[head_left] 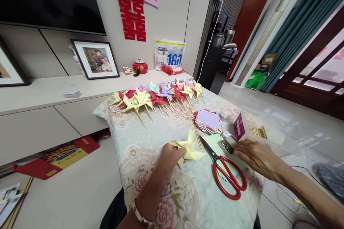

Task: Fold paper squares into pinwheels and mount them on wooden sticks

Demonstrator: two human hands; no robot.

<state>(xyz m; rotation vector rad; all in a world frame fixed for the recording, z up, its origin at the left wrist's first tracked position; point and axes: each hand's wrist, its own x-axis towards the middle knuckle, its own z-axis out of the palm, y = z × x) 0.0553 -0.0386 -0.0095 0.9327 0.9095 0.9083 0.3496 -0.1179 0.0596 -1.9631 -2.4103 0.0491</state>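
My left hand (169, 159) grips a folded pale yellow paper pinwheel (190, 147) on the flowered tablecloth (150, 143). My right hand (255, 155) lies flat farther right, fingertips at a small box of metal pins (227, 146). Red-handled scissors (225, 173) lie between the two hands, blades pointing up-left. A thin wooden stick (199, 139) rests beside the pinwheel. A stack of coloured paper squares (209, 121) sits just beyond.
A row of finished pinwheels on sticks (158, 96) lines the table's far end. A clear plastic box (266, 128) holds wooden sticks, with a purple packet (239, 127) and a small jar (225, 114) beside it. A low cabinet (40, 114) stands left; a cable (309, 171) trails right.
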